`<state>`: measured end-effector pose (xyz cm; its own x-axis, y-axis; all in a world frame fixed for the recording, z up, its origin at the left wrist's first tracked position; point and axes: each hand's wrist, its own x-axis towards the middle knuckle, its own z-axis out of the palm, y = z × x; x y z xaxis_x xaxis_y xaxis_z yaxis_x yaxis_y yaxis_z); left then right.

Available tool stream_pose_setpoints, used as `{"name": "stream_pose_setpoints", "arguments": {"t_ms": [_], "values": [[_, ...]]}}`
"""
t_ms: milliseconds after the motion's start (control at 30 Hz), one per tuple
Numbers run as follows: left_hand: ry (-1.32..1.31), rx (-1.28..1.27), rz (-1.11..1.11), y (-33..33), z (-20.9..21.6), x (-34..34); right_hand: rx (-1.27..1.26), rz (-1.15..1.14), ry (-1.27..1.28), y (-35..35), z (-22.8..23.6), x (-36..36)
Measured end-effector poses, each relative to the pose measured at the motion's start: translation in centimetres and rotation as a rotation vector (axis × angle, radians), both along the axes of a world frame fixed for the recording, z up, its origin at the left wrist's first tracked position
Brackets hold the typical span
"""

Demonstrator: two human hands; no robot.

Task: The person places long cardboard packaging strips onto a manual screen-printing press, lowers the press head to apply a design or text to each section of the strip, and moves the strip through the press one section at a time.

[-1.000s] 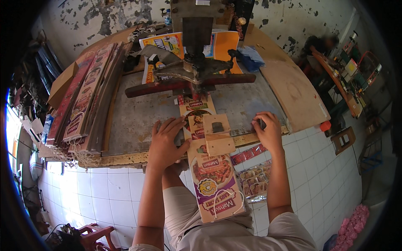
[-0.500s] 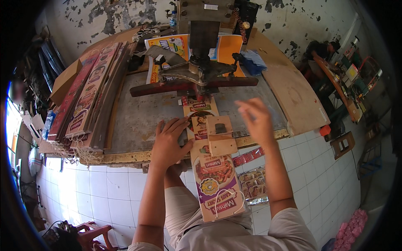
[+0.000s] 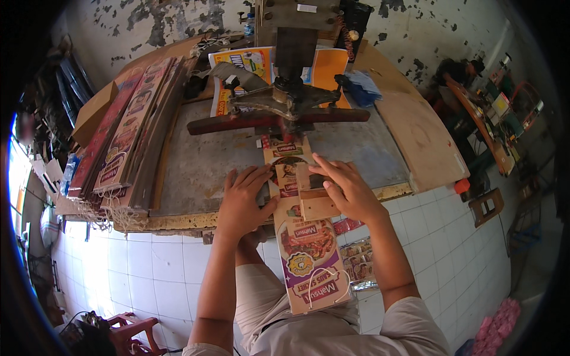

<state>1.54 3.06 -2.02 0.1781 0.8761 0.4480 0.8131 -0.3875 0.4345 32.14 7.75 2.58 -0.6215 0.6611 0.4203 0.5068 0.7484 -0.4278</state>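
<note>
A long printed cardboard strip [image 3: 309, 240] with a white cord loop at its near end runs from beneath the press head [image 3: 285, 104] over the bench's front edge toward my lap. On it lies a small wooden block [image 3: 317, 209] with a dark opening. My left hand [image 3: 242, 199] rests flat at the strip's left side, fingers spread, thumb near its edge. Over the block's right part is my right hand [image 3: 350, 187], fingers stretched out and thumb apart. Its fingertips reach the block's far side; they partly hide the opening.
Stacked printed strips with cords [image 3: 127, 136] lie on the bench's left. A wooden board [image 3: 415, 130] flanks the metal bench top [image 3: 190, 172] on the right. Printed sheets [image 3: 329, 65] stand behind the press. Another person [image 3: 454, 74] sits at the far right. A red stool [image 3: 133, 335] is at lower left.
My right hand has come down and to the left, from raised beside the wooden block to over it. My left hand stays at the strip; the view has shifted slightly.
</note>
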Motion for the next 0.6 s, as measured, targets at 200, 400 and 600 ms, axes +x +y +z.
{"name": "stream_pose_setpoints", "arguments": {"t_ms": [200, 400, 600], "values": [[0.006, -0.009, -0.002, 0.1, 0.1, 0.1, -0.142, -0.036, 0.134, 0.1, 0.1, 0.1], [0.001, -0.02, -0.01, 0.1, 0.0, 0.0, -0.054, -0.057, 0.098, -0.6, -0.3, -0.8], [0.011, -0.019, -0.001, 0.2, -0.1, 0.0, -0.082, -0.041, 0.084, -0.8, -0.3, -0.9]]}}
